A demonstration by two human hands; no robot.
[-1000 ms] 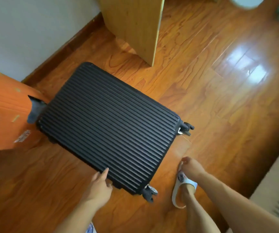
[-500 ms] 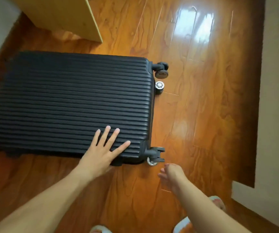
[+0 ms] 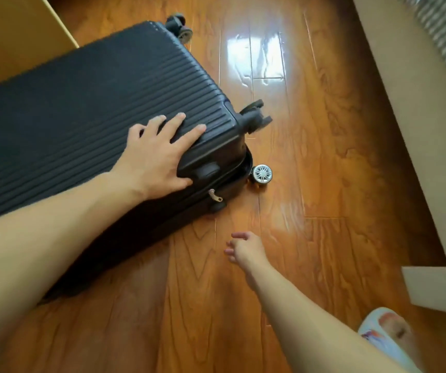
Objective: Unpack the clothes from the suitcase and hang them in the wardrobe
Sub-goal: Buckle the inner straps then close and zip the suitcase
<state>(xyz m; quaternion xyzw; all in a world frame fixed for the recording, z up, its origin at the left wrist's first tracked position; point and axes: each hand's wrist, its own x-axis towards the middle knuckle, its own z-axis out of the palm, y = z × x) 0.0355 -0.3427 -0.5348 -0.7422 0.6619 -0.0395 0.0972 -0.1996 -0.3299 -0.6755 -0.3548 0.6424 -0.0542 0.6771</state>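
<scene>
Left hand (image 3: 157, 154) on suitcase (image 3: 82, 117); right hand (image 3: 246, 249) perhaps above floor (image 3: 324, 157).

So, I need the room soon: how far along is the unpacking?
Barely begun. The suitcase lies flat on the floor, zipped. The left hand presses its corner; the right hand reaches toward the zipper pull. Opening, unpacking and hanging all remain.

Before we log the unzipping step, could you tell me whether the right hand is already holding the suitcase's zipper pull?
No, the right hand hangs open over the floor, apart from the zipper pull on the suitcase.
</scene>
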